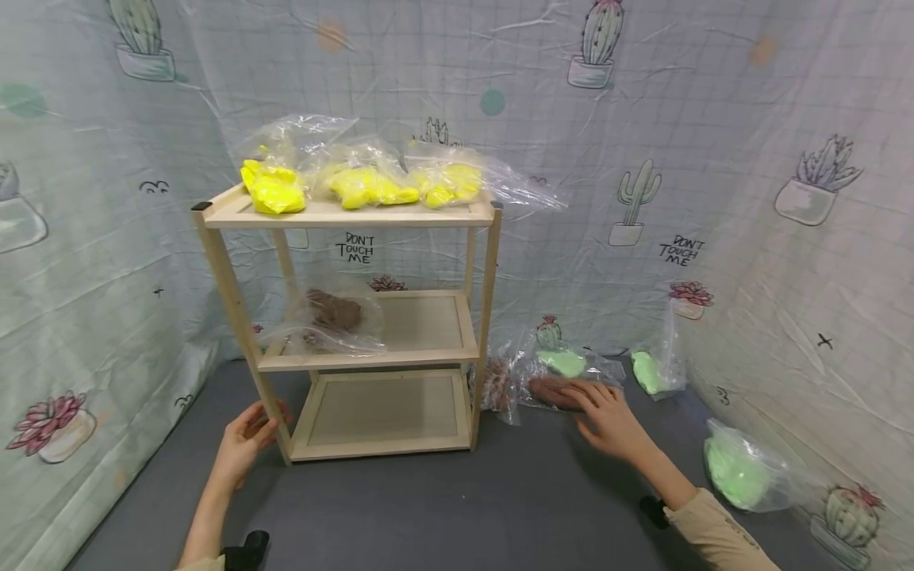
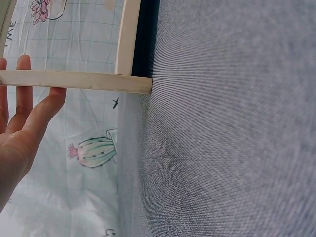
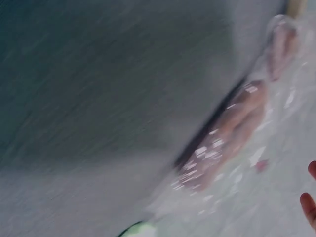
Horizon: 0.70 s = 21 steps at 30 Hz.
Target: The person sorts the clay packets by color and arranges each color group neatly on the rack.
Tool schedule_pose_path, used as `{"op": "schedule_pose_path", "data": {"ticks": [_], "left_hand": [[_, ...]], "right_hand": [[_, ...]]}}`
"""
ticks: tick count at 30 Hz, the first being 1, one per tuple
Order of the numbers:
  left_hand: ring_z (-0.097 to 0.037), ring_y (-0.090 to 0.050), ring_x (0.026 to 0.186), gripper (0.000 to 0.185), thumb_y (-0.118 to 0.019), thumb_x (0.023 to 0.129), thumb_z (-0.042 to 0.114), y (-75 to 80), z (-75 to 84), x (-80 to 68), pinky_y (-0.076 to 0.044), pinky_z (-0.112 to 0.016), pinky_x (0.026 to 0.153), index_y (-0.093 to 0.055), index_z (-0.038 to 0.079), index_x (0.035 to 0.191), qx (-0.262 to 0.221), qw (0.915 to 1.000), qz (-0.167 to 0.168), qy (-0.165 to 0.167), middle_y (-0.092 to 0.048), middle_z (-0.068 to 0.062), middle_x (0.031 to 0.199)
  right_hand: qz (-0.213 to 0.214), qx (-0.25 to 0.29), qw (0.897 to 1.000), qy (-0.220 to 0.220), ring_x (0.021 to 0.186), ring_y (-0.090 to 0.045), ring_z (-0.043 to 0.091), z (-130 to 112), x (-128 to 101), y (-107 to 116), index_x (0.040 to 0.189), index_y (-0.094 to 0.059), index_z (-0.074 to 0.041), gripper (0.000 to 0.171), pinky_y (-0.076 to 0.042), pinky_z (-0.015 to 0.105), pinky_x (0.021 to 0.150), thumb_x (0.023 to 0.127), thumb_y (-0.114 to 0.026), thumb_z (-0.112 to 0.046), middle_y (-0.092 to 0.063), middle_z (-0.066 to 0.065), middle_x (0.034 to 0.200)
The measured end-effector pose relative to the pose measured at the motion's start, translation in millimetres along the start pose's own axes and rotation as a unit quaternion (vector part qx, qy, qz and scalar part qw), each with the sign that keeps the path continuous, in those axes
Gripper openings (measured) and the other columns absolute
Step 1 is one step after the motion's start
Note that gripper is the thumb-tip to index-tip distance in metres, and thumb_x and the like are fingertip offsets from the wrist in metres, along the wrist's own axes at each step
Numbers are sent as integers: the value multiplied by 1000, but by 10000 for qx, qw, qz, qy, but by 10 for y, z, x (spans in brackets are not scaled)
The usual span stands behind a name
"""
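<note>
My left hand [image 1: 243,444] is at the front left leg of a wooden shelf rack [image 1: 382,456], its fingers [image 2: 23,106] passing behind the leg [image 2: 79,80]. My right hand [image 1: 607,416] reaches out with fingers extended, overlapping a clear zip bag of brown stuff [image 1: 550,391] in the head view. In the right wrist view, its fingertips [image 3: 308,207] show at the right edge, apart from that bag [image 3: 237,118]. Another bag of brown stuff [image 1: 496,381] lies against the rack's right side. Behind the nearer one is a bag of green stuff [image 1: 562,362].
Three bags of yellow stuff [image 1: 367,186] lie on the rack's top shelf, one overhanging its right end. A bag of brown stuff [image 1: 336,313] sits on the middle shelf. Further green bags [image 1: 648,373] lie to the right, one [image 1: 739,472] near the printed cloth wall [image 1: 842,301].
</note>
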<state>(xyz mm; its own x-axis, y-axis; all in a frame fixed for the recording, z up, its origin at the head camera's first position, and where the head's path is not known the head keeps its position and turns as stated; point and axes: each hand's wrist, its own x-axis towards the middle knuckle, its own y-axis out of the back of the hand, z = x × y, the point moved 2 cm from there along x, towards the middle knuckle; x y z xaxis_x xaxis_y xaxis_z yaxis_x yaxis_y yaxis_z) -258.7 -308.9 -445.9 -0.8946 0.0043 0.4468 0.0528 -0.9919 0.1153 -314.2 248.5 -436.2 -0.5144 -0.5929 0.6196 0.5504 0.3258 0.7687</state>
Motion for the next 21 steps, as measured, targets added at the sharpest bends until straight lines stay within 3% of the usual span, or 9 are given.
{"op": "schedule_pose_path", "data": {"ticks": [1, 8, 14, 21], "left_hand": [[6, -59, 91, 27, -49, 90, 6, -4, 0, 0, -47, -14, 68, -54, 14, 116, 41, 10000, 9, 14, -62, 18, 99], [6, -59, 91, 25, -48, 91, 8, -12, 0, -2, -47, -14, 67, -54, 11, 115, 257, 9996, 116, 9, -62, 18, 98], [5, -60, 90, 26, -48, 91, 6, -9, -17, -5, -48, -14, 69, -53, 13, 116, 101, 9999, 74, 42, -62, 16, 100], [4, -60, 90, 27, -48, 91, 7, -9, -6, -9, -48, -15, 68, -53, 11, 117, 38, 9999, 98, 84, -62, 16, 100]], "right_hand": [[-92, -46, 9999, -90, 104, -46, 30, 46, -40, -14, 119, -54, -7, 54, -35, 48, 75, 68, -72, -12, -51, 15, 120], [-564, -469, 9952, -650, 107, -44, 33, 317, -226, -63, 120, -52, -8, 56, -34, 50, 73, 69, -74, -18, -50, 17, 122], [-570, -740, 9932, -693, 104, -47, 35, 497, -314, -116, 121, -52, -8, 60, -36, 54, 74, 69, -75, -26, -49, 18, 123], [-949, -893, 9881, -816, 108, -47, 34, 686, -403, -226, 125, -48, -10, 63, -38, 56, 75, 72, -72, -35, -46, 17, 128]]}}
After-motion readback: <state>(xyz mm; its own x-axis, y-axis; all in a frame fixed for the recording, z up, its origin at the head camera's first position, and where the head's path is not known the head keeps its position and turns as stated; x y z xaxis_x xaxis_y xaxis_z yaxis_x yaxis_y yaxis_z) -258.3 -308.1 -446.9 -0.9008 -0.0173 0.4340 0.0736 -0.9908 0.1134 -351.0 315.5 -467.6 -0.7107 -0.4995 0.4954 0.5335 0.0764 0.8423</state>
